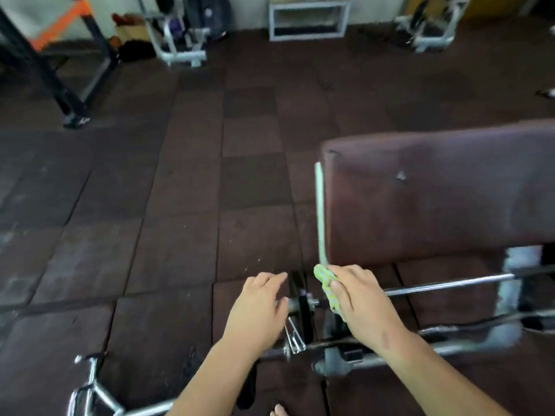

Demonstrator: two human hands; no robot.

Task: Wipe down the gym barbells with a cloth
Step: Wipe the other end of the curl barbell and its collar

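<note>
A chrome barbell (444, 286) lies across a rack below the bench, running from centre to the right. A thin black plate (298, 298) and a collar sit on its left end. My right hand (360, 298) grips a green and white cloth (326, 282) wrapped over the bar just right of the plate. My left hand (258, 310) hovers at the bar's left end beside the plate, fingers relaxed and holding nothing. A second bar (390, 340) with a spring clip (292, 340) lies lower, nearer me.
A dark red padded bench (435, 193) fills the right side above the bars. Grey rack uprights (510, 283) stand at the right. Another metal bar frame (93, 391) lies on the rubber floor tiles at lower left. Racks and machines line the far wall.
</note>
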